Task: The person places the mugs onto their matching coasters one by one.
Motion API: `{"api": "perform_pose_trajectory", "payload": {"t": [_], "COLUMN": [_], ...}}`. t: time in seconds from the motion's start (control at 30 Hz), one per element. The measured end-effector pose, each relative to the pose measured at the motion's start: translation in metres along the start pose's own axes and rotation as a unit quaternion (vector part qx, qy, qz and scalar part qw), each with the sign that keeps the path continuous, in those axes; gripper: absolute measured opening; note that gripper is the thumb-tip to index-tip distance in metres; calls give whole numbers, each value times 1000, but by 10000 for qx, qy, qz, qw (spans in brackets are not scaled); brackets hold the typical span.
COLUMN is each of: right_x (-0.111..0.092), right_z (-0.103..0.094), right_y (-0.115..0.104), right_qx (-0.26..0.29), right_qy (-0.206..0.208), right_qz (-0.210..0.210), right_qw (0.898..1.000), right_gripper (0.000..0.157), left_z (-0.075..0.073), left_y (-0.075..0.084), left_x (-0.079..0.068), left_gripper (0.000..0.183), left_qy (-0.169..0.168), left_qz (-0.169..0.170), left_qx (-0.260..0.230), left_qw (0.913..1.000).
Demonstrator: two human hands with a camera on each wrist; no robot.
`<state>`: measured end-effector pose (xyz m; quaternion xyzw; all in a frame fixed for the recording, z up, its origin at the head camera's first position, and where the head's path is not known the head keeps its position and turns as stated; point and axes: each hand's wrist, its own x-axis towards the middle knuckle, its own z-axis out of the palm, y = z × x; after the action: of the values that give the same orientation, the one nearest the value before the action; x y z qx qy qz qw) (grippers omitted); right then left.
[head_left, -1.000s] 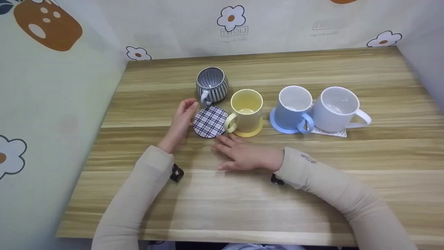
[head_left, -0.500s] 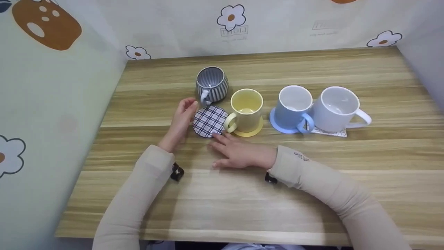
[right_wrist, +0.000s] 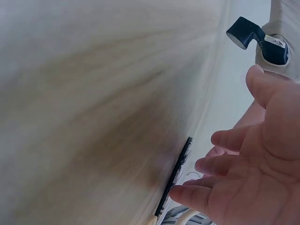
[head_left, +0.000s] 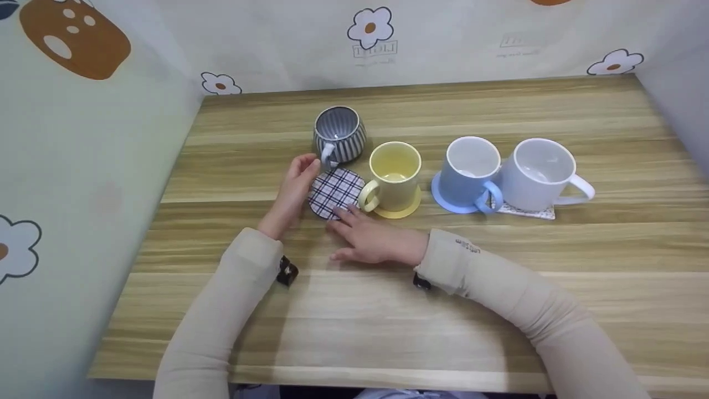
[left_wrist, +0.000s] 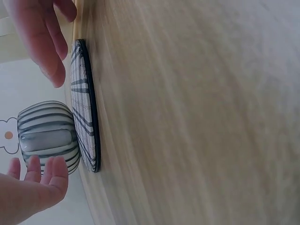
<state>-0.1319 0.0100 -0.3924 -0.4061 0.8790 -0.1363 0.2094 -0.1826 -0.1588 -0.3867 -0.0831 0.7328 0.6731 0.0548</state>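
Note:
A round plaid coaster [head_left: 335,194] lies on the table with both hands around it. To its left, my left hand [head_left: 292,191] is held beside the coaster and the handle of a grey striped mug [head_left: 346,145]; its fingers are loosely bent with nothing between them. In the left wrist view the coaster [left_wrist: 84,112] sits in front of the striped mug [left_wrist: 47,140]. My right hand [head_left: 371,237] has its fingers spread, fingertips over the coaster's near right edge; whether they press on it I cannot tell. In the right wrist view my right hand [right_wrist: 267,168] appears palm-on, holding nothing.
A yellow mug [head_left: 394,185] on a yellow coaster [head_left: 407,210] stands just right of the plaid one, its handle close by. Farther right are a blue mug [head_left: 468,180] on a blue coaster [head_left: 440,194] and a white mug [head_left: 532,183] on a square coaster [head_left: 540,213]. A wall borders the table's back.
My right hand has slid left and slightly away from me, bringing its fingertips over the plaid coaster's edge. My left hand has shifted slightly right. The mugs stay in place.

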Motion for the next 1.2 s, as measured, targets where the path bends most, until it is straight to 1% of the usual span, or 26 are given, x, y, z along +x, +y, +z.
{"api": "perform_pose_trajectory", "payload": {"t": [0.07,0.17,0.27,0.47,0.6,0.73,1.03,1.1,1.2], "right_x": [2,4,7,12,14,15,17,17,17], "right_z": [0,-1,-2,-2,-1,-1,-1,-1,-1], "right_y": [0,0,-1,-3,-2,-2,-4,-4,-4], "right_qx": [-4,13,72,105,18,-78,-13,-35,-65], "right_qy": [20,-50,-94,-55,14,58,-24,-16,47], "right_qz": [56,206,267,231,169,180,446,471,482], "right_qw": [10000,9998,9996,9997,9999,9998,9990,9989,9988], "right_gripper": [69,71,73,73,73,73,76,75,73], "left_z": [0,1,2,6,9,11,13,14,15], "left_y": [0,2,2,5,8,9,14,14,14], "left_x": [0,-1,0,6,9,12,17,19,21], "left_gripper": [42,42,42,43,44,45,44,43,42], "left_qy": [-11,1,-30,-104,-150,-209,-30,-17,33], "left_qz": [25,72,68,-54,-136,-135,-345,-382,-411], "left_qx": [84,135,174,195,146,168,388,469,463], "left_qw": [10000,9999,9998,9997,9997,9996,9986,9982,9981]}}
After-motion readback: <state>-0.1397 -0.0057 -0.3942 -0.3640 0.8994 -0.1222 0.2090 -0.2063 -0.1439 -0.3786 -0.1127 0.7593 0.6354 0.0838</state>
